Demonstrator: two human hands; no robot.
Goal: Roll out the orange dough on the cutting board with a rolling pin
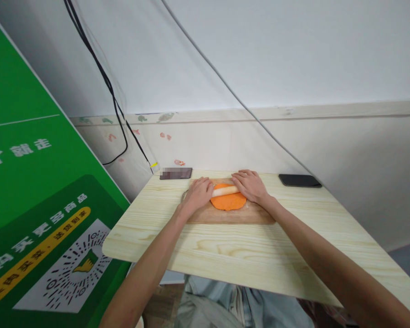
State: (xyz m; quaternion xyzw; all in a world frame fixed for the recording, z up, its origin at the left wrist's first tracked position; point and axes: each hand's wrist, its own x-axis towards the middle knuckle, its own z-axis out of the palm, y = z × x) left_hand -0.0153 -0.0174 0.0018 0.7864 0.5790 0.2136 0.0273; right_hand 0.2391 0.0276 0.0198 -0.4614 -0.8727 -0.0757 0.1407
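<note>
A pale wooden rolling pin (224, 191) lies across a flat round sheet of orange dough (228, 202). My left hand (198, 193) is closed over the pin's left end, and my right hand (251, 186) over its right end, fingers pointing away from me. Both pin ends are hidden beneath my hands. Under the dough is a wooden cutting board (230, 217), dusted with a little flour near the dough's right edge. The dough shows mostly on the near side of the pin, with a strip beyond it.
The board rests on a light wood-grain table (225, 255) against a white wall. One dark phone (176, 173) lies at the back left, another black phone (299, 181) at the back right. A grey cable (225, 82) hangs down the wall; a green banner (54, 182) stands left.
</note>
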